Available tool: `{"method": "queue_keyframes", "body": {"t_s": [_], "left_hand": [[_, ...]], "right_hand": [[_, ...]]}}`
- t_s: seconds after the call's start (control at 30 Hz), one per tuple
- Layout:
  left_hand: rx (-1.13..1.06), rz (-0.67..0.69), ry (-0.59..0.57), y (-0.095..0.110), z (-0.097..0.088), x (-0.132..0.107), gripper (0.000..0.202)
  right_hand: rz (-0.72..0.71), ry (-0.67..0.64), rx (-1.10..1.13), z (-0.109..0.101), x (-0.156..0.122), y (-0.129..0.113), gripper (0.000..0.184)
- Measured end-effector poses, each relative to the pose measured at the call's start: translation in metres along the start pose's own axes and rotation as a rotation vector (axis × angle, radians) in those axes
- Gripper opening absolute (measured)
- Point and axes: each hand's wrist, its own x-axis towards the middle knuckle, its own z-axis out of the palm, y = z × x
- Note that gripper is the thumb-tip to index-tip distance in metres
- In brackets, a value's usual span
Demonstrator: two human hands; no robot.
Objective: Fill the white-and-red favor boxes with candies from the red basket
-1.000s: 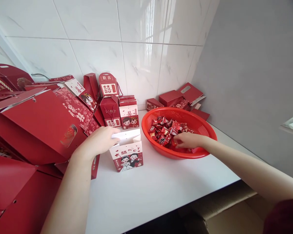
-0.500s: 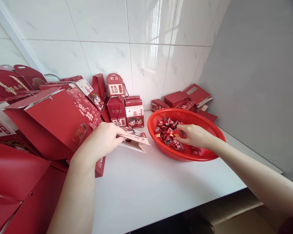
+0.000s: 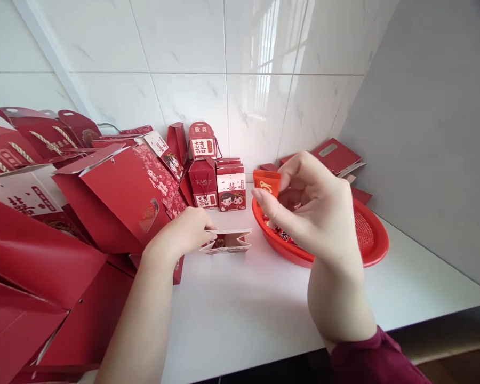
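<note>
Candy lifted, box waiting open

The right hand [image 3: 316, 213] pinches a small red wrapped candy [image 3: 266, 182] above the round red plastic basket [image 3: 368, 234] — not yet dropped in. Left of that basket, the left hand [image 3: 184, 234] grips the small open-topped paper gift box [image 3: 227, 242] — its inside cannot be seen, and sweets remain in the basket.

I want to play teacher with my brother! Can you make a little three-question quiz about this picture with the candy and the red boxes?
1. True or false: the right hand pinches an orange candy packet in its fingers.
2. What does the left hand hold? A) a spoon B) the small open box C) a cup
3. What colour is the basket with the sweets?

Key: 1 true; 2 B; 3 red.
</note>
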Motion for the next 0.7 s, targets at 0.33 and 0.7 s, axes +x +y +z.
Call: {"method": "queue_keyframes", "body": {"t_s": [0.33,0.7], "left_hand": [[-0.033,-0.060,-0.073,0.009,-0.001,-0.008,0.020],[0.046,-0.040,-0.039,0.007,0.002,-0.004,0.023]], "right_hand": [[-0.043,-0.105,-0.015,0.012,0.002,0.006,0.013],[-0.070,-0.083,-0.113,0.002,0.002,0.014,0.016]]}}
